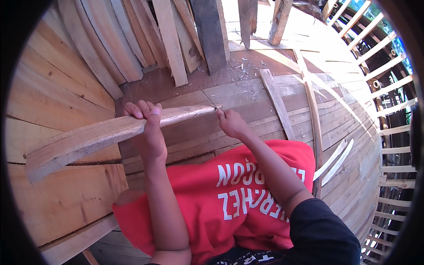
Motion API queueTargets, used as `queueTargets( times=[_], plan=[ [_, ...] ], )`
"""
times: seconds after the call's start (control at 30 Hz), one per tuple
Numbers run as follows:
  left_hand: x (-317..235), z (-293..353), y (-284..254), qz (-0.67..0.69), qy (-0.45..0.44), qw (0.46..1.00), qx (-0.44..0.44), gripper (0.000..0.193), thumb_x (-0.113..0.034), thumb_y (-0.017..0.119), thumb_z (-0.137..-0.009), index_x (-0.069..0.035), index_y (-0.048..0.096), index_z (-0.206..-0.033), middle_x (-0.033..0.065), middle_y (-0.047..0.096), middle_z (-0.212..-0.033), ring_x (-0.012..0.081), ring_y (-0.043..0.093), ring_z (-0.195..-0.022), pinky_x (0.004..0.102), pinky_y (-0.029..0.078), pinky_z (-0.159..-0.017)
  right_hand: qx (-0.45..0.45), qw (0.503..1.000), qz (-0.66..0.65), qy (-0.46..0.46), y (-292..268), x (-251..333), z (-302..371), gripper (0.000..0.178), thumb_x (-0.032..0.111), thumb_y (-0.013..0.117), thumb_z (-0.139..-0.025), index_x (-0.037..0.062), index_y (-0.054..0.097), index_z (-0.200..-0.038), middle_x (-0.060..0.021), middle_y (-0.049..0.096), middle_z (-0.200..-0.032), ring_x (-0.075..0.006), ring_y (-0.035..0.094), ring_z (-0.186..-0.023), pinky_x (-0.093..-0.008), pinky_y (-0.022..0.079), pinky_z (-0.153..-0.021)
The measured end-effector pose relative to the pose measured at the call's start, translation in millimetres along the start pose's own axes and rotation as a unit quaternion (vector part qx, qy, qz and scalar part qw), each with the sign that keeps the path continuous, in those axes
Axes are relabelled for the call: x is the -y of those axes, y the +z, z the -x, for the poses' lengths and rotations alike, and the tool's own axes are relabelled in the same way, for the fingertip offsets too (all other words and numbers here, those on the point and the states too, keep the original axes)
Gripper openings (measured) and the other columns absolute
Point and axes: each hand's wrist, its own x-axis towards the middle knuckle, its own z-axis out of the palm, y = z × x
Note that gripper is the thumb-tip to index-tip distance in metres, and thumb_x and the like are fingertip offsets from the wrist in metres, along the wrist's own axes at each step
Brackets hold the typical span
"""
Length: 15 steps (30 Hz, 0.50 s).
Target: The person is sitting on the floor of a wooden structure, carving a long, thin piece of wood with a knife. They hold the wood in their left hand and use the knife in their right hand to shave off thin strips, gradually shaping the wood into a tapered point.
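Note:
My left hand point(148, 123) is wrapped round a long, curved wooden plank point(92, 134). Broad and rough-edged at the left, the plank narrows to a thin tip at the right. At that tip my right hand point(231, 122) is closed, pinching a thin, dark, blade-like tool point(208, 98) that slants across the wood and sticks out beyond it. The tool's handle is hidden in my fingers, and its exact kind is too small to make out. A red cloth point(198, 190) with white lettering covers my lap beneath both forearms.
Several boards point(104, 37) lean together at the back left, beside a wooden plank wall point(66, 194). Shavings point(240, 75) litter the plank floor point(349, 176). Narrow strips point(277, 104) and two pale curved pieces point(338, 162) lie to the right. A slatted railing point(394, 150) runs along the right side.

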Motion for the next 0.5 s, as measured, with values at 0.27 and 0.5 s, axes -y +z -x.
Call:
queueTargets(
  times=[0.27,0.5],
  plan=[
    [-1,0,1,-0.002,0.014,0.999,0.033,0.034,0.008,0.056,-0.082,-0.015,0.032,-0.088,-0.0028,0.035,-0.076,0.0100,0.036,-0.073,0.0363,0.039,-0.088,0.015,0.999,-0.029,-0.017,-14,17,11,0.063,0.045,0.038,-0.100,-0.0128,0.062,-0.090,-0.0347,0.064,-0.095,-0.0495,0.062,-0.094,-0.0515,0.048,-0.090],
    [0,-1,-1,-0.009,0.005,1.000,0.020,0.033,0.006,0.057,-0.082,-0.015,0.032,-0.088,-0.0028,0.036,-0.076,0.0097,0.036,-0.073,0.0361,0.039,-0.088,0.025,0.999,-0.037,0.011,-14,18,10,0.062,0.044,0.039,-0.099,-0.0129,0.064,-0.094,-0.0351,0.064,-0.095,-0.0456,0.063,-0.094,-0.0497,0.049,-0.082]
  ],
)
